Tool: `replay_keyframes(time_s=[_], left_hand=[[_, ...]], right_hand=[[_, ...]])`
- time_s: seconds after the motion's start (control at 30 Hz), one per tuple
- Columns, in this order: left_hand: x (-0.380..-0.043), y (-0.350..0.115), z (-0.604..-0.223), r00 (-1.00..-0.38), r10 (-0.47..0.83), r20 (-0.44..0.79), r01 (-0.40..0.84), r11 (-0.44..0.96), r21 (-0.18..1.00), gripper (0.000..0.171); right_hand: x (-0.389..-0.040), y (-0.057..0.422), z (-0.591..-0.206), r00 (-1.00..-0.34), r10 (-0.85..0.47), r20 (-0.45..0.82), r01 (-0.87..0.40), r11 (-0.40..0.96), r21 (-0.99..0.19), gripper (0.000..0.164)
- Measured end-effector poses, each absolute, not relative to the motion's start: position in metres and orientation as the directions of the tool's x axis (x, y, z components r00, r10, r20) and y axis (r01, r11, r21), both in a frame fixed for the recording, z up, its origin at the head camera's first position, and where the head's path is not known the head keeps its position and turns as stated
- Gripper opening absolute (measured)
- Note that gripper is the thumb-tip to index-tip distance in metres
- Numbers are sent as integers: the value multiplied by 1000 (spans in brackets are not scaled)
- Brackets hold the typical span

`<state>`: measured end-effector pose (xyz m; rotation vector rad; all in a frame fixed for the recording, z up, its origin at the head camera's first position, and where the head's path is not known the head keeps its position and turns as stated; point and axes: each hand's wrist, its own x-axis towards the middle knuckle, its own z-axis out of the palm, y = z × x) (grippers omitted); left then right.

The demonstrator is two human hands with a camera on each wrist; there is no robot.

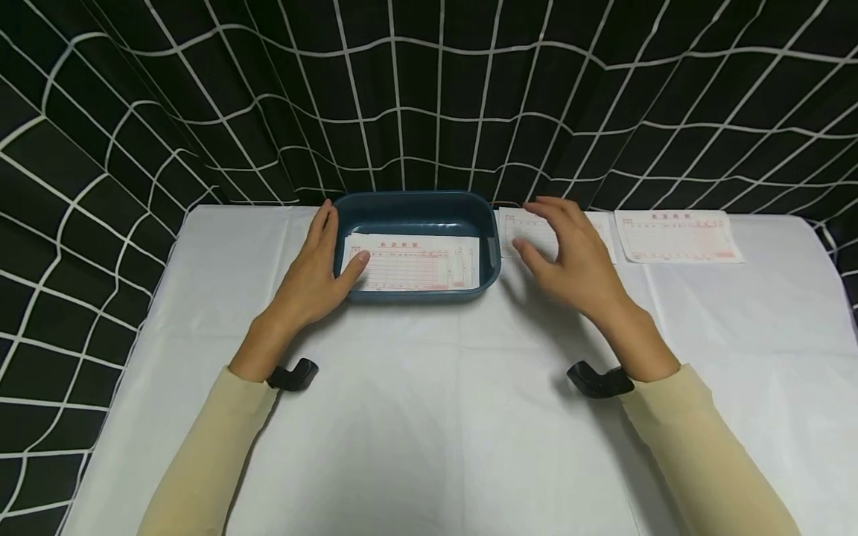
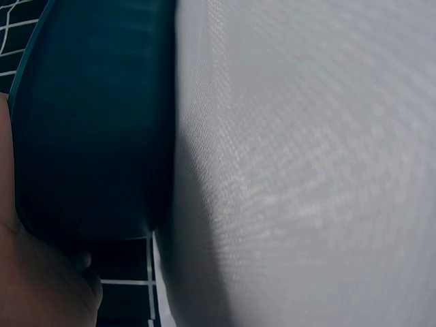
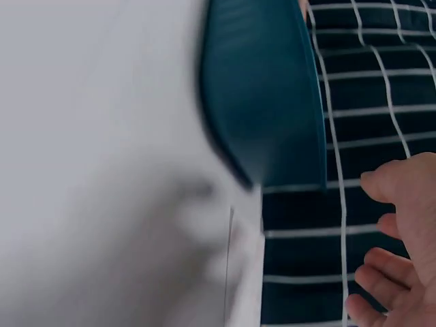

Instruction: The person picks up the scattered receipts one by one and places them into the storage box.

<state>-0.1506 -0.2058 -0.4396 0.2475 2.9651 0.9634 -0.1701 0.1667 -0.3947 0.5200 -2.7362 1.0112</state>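
A dark teal plastic tray (image 1: 409, 212) stands at the back of the table with several red-printed receipt slips (image 1: 412, 264) lying in it. My left hand (image 1: 304, 279) grips its left end, thumb over the rim and fingers along the outer wall. In the left wrist view, part of that hand (image 2: 41, 286) shows beside the tray's side (image 2: 88, 122). My right hand (image 1: 573, 264) hovers off the tray's right end, fingers apart and loosely bent, holding nothing. Beneath it lies another slip (image 1: 519, 234), partly covered from view. The right wrist view shows this hand (image 3: 402, 252) apart from the tray (image 3: 266, 88).
A further printed slip (image 1: 677, 237) lies to the right along the back edge. White cloth (image 1: 429, 417) covers the table. Behind it hangs a black curtain (image 1: 415, 89) with a white grid. Each wrist wears a black camera mount (image 1: 295, 374).
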Motion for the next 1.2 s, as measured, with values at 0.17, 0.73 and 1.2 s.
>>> replay_keyframes(time_s=[0.17,0.73,1.2], left_hand=[[-151,-206,-438,-987,156,29,143,798,586,94],[-152,-207,-438,-987,159,33,147,794,590,94],[-152,-207,-440,-988,149,32,139,797,588,93]], right_hand=[[-174,189,-398,-924,-235,300,-372,725,-579,50],[-207,309,-414,-963,-153,223,-249,824,-509,51],[-229,404,-429,-998,53,-37,63,926,-372,65]])
